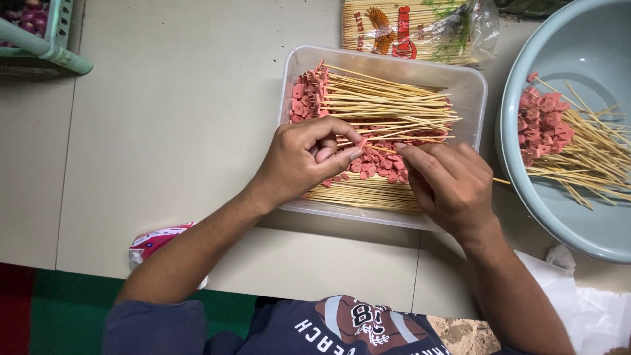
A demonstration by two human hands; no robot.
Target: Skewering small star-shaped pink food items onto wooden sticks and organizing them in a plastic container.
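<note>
Both hands meet over the clear plastic tray (473, 85) on the floor: left hand (299, 161) pinching a small pink sausage piece (363, 141), right hand (450, 181) pinching a bamboo skewer (499, 181). Further right, a pale blue basin (526, 190) holds loaded skewers.

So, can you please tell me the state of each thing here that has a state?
Left hand: pinching a small pink piece.
Right hand: gripping a bamboo skewer.
Clear plastic tray: open, holding skewers and loose pink pieces.
Blue basin: partly filled with loaded skewers.
Skewer packet: opened.
</note>
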